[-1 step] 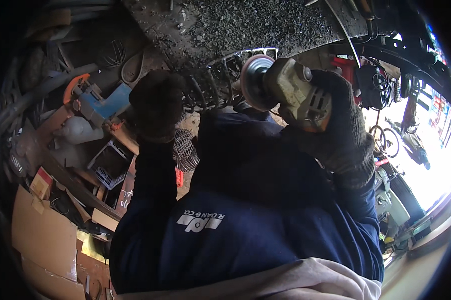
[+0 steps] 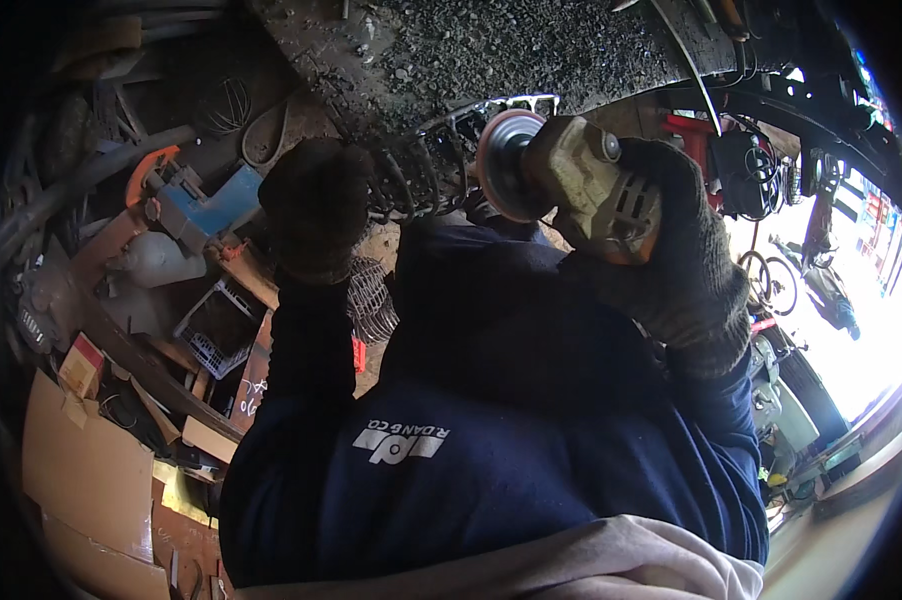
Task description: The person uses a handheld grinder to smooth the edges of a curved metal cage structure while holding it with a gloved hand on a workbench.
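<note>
In my right hand (image 2: 676, 215), which wears a knitted work glove, is an angle grinder (image 2: 596, 185) with a worn, pale greenish-grey body. Its round disc (image 2: 511, 165) faces left, against or very near a dark metal frame with curved bars (image 2: 511, 101). Whether the disc touches the bars or is spinning, I cannot tell. My left hand (image 2: 316, 205), in a dark glove, is closed at the left end of that frame and seems to grip it. Deep shadow hides its fingers. The frame lies along the near edge of a grimy bench top (image 2: 441, 60).
Dark grit and shavings cover the bench. To the left are a blue and orange machine (image 2: 211, 205), a whitish plastic container (image 2: 161, 262), a crate (image 2: 216, 330) and cardboard (image 2: 86, 460). A wire coil (image 2: 373, 300) lies below my left hand. A bicycle (image 2: 771, 285) stands in bright light at right.
The grinder and its disc have shifted very slightly to the left. My left hand stays at the frame's end.
</note>
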`<action>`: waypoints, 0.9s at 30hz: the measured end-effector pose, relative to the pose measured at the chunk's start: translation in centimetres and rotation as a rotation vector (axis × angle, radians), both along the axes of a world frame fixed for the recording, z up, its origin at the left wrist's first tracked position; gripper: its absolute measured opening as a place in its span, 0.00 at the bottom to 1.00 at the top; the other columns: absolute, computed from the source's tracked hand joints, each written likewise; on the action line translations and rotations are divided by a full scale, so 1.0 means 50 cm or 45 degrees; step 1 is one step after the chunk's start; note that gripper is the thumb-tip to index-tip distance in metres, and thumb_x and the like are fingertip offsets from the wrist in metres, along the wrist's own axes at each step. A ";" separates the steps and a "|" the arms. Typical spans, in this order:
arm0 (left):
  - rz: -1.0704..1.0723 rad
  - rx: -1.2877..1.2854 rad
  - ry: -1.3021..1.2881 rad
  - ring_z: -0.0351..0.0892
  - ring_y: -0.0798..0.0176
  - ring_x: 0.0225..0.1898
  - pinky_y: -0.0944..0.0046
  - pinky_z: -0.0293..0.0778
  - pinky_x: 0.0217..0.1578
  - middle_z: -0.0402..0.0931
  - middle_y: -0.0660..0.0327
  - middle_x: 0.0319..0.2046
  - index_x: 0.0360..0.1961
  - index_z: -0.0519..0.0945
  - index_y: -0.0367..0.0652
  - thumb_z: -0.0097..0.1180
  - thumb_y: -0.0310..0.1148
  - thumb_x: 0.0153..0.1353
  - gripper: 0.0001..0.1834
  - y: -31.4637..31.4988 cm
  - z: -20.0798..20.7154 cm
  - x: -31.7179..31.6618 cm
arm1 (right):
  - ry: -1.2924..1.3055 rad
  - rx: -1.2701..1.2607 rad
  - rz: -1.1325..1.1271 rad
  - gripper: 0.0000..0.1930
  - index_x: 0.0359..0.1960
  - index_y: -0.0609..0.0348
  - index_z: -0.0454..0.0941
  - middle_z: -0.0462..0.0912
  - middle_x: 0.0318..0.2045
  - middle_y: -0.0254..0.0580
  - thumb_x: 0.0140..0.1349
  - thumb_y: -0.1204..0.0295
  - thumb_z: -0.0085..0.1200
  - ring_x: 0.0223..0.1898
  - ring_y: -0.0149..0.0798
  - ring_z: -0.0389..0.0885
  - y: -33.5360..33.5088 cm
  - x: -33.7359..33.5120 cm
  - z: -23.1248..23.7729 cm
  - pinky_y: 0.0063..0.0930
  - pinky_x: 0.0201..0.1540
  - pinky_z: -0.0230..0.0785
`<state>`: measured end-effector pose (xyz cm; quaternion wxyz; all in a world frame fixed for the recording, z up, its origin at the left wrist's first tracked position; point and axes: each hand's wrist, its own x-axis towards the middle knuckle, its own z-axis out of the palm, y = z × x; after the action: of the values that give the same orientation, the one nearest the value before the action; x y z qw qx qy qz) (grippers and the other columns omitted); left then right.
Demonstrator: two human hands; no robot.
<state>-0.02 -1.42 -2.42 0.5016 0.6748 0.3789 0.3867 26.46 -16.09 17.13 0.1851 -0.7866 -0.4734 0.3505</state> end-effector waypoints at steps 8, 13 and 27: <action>-0.015 0.005 0.040 0.82 0.66 0.36 0.64 0.78 0.38 0.84 0.61 0.34 0.35 0.83 0.38 0.68 0.23 0.57 0.06 -0.006 0.014 0.007 | -0.105 0.047 0.058 0.46 0.63 0.51 0.66 0.80 0.51 0.50 0.40 0.73 0.79 0.53 0.47 0.83 0.025 -0.026 0.010 0.42 0.53 0.78; -0.006 0.233 0.178 0.80 0.64 0.32 0.62 0.76 0.33 0.81 0.62 0.30 0.30 0.81 0.41 0.72 0.26 0.54 0.09 -0.001 0.024 0.015 | -0.164 0.100 0.105 0.44 0.62 0.52 0.66 0.81 0.50 0.50 0.41 0.74 0.79 0.52 0.47 0.83 0.021 -0.030 0.012 0.40 0.52 0.78; -0.215 1.173 0.521 0.84 0.62 0.40 0.62 0.82 0.40 0.84 0.59 0.40 0.40 0.82 0.37 0.72 0.22 0.54 0.13 0.029 0.021 -0.002 | -0.056 0.029 0.017 0.45 0.63 0.54 0.66 0.81 0.49 0.49 0.40 0.76 0.78 0.51 0.47 0.84 0.021 -0.043 0.021 0.40 0.50 0.78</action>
<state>-0.11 0.01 -1.39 0.0970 0.9160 0.2037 0.3317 24.28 -15.04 18.19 0.1812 -0.7888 -0.4866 0.3290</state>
